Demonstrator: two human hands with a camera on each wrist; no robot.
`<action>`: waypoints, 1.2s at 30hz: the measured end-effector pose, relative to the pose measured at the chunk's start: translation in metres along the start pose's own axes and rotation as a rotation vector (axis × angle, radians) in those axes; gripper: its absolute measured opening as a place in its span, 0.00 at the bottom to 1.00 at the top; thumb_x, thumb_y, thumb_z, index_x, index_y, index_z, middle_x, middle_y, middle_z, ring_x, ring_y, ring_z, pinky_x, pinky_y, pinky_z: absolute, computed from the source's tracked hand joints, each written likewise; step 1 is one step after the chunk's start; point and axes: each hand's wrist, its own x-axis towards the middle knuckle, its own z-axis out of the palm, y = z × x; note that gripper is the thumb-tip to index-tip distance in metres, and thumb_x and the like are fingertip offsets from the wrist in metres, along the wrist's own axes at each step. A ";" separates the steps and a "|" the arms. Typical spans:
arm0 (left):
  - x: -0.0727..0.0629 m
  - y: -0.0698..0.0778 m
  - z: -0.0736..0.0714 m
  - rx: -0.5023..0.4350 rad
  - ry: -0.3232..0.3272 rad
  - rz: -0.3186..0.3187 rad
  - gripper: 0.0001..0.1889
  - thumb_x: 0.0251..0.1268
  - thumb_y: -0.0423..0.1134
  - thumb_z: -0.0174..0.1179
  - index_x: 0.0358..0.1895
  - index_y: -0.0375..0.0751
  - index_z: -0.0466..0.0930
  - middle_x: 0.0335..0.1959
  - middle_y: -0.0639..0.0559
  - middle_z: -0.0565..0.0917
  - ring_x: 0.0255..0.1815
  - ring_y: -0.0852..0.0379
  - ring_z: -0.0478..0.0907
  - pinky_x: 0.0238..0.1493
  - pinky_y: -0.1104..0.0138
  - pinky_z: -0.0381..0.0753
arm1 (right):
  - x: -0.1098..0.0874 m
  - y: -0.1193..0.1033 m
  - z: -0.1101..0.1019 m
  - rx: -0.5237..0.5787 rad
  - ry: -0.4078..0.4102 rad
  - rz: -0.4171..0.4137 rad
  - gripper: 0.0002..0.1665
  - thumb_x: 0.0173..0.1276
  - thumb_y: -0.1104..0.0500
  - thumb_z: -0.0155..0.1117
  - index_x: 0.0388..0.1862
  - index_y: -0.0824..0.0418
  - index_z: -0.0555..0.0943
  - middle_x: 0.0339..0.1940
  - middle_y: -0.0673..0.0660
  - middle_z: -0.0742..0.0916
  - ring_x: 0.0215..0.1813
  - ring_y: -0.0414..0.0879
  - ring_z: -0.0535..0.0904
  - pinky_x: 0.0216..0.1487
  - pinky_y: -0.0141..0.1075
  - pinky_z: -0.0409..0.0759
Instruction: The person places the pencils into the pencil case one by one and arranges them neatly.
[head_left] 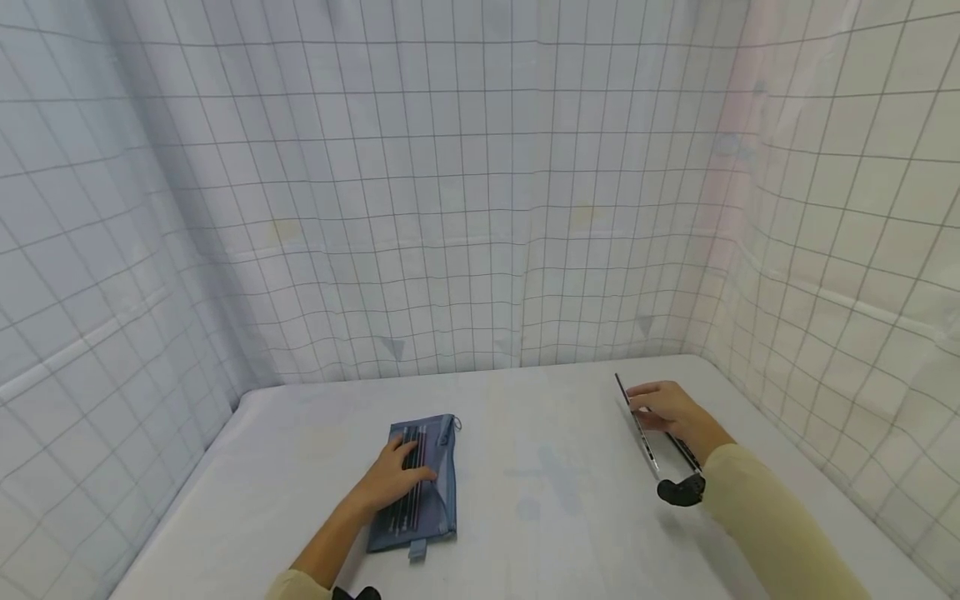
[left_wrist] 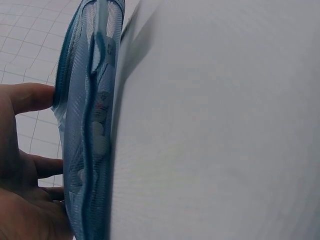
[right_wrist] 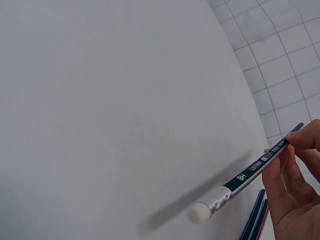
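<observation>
White table, blue mesh pouch lying flat left of centre, dark pencils at right

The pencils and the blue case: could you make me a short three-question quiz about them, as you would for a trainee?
1. True or false: the left hand touches the blue case.
2. Short answer: what is the right hand pinching?
3. Fill in the blank: close to the pale eraser, the two printed letters read "__".

Key:
1. True.
2. A pencil.
3. HB.
</observation>
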 end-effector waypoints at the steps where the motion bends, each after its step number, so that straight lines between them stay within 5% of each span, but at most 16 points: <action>1: 0.000 0.000 0.000 0.004 0.000 -0.003 0.44 0.63 0.48 0.66 0.76 0.23 0.62 0.79 0.23 0.51 0.77 0.20 0.47 0.71 0.30 0.51 | 0.000 -0.001 0.003 0.002 0.002 0.005 0.27 0.70 0.70 0.65 0.66 0.76 0.76 0.50 0.62 0.85 0.39 0.45 0.83 0.40 0.36 0.85; 36: 0.001 0.002 0.000 0.026 -0.005 -0.021 0.44 0.64 0.50 0.66 0.75 0.24 0.62 0.79 0.22 0.51 0.77 0.20 0.48 0.70 0.30 0.53 | -0.005 -0.019 0.149 0.147 -0.101 0.058 0.18 0.66 0.73 0.67 0.55 0.72 0.83 0.46 0.62 0.84 0.38 0.47 0.83 0.35 0.35 0.85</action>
